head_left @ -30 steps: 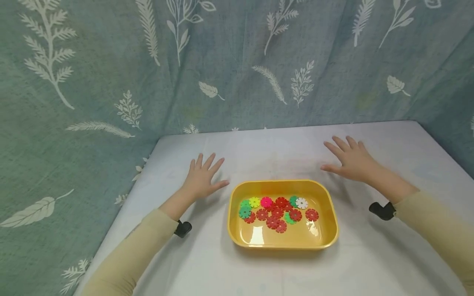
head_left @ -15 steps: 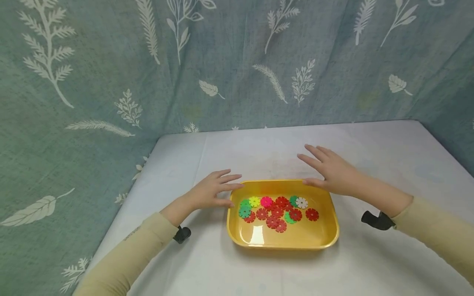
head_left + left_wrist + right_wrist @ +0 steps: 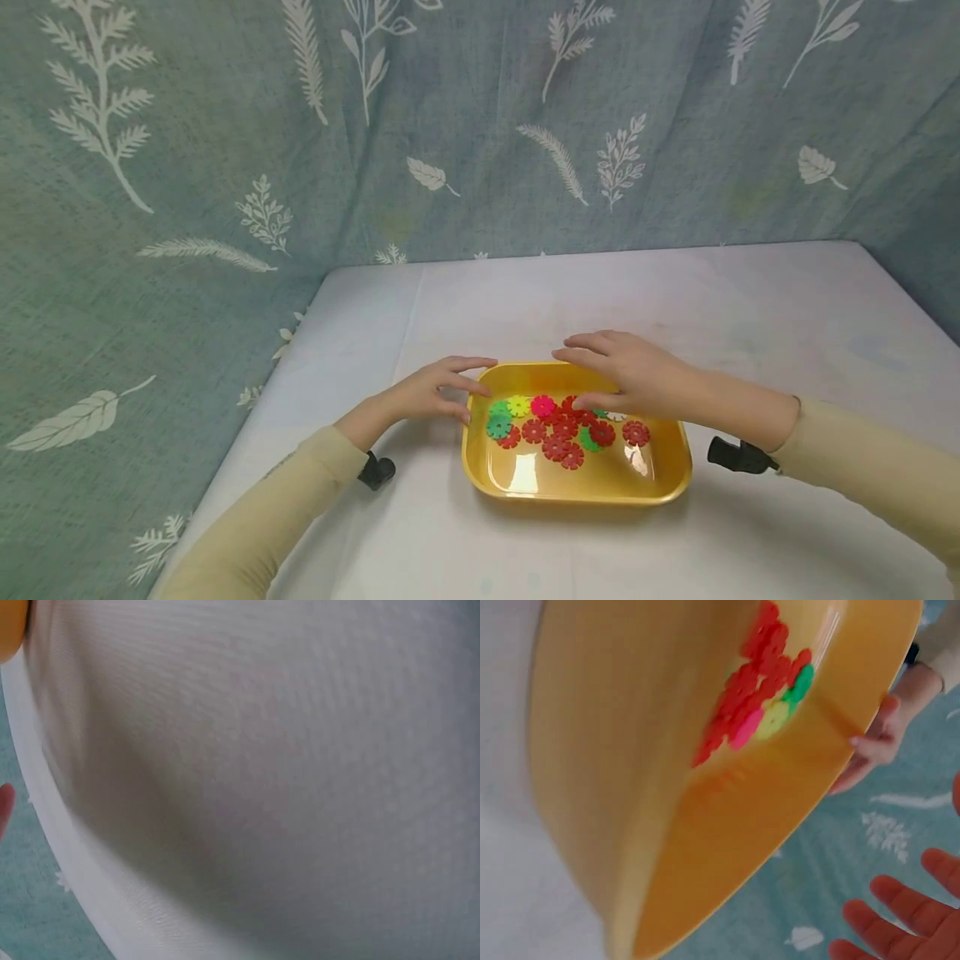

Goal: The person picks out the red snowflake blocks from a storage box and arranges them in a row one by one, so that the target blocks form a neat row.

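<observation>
Tray: glossy yellow plastic rectangular tray (image 3: 600, 482) with rounded corners, on white cloth-covered table (image 3: 360, 342).
Discs: small notched round red plastic discs (image 3: 556, 449) bunched mid-tray; green discs (image 3: 498, 427) at 9 o'clock of the bunch, yellow disc (image 3: 518, 406) at 10, pink disc (image 3: 543, 406) at 11.
Left hand (image 3: 427, 392): at tray's 10 o'clock; fingers loose, spread at rim corner, grasping nothing; rim contact can't tell.
Right hand (image 3: 641, 372): at tray's 1 o'clock; fingers released, thumb above discs, partly covering white disc (image 3: 617, 417).
</observation>
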`<state>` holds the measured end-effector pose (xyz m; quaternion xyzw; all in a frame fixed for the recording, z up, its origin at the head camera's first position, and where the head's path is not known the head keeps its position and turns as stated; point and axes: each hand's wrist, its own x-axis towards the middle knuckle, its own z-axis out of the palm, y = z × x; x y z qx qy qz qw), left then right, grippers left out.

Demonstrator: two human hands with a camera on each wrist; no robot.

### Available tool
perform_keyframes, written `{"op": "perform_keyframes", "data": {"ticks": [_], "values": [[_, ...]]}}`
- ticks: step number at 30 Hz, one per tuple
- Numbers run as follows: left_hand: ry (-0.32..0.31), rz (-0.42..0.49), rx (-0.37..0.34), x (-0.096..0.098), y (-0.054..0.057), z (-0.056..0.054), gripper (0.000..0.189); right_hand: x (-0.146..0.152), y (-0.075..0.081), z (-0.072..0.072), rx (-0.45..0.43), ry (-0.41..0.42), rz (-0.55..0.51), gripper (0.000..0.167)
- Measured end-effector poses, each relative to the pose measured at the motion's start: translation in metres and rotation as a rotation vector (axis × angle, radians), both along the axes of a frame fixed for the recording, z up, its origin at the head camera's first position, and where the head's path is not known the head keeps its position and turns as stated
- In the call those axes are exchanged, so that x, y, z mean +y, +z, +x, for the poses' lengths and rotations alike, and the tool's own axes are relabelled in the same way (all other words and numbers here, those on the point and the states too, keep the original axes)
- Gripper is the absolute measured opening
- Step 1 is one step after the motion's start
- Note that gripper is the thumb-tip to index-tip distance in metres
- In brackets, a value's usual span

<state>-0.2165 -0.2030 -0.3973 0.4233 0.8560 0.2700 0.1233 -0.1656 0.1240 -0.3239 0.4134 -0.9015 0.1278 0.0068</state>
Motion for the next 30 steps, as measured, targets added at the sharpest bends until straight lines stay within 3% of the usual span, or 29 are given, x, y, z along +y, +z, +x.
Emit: {"op": "perform_keyframes", "data": {"ticks": [5, 10, 22, 30], "values": [[0.036, 0.035, -0.139, 0.002, -0.002, -0.002, 0.042, -0.017, -0.001, 0.002, -0.093, 0.088, 0.007, 0.054], [0.045, 0.049, -0.216, 0.003, -0.002, -0.003, 0.047, -0.029, -0.007, -0.004, -0.206, 0.128, 0.037, 0.053], [0.075, 0.049, -0.261, 0.002, -0.001, 0.0, 0.047, -0.058, -0.012, -0.019, -0.36, 0.209, 0.146, 0.046], [0.08, 0.064, -0.272, 0.001, -0.001, 0.001, 0.048, -0.071, -0.036, -0.028, -0.319, 0.306, 0.243, 0.037]]}}
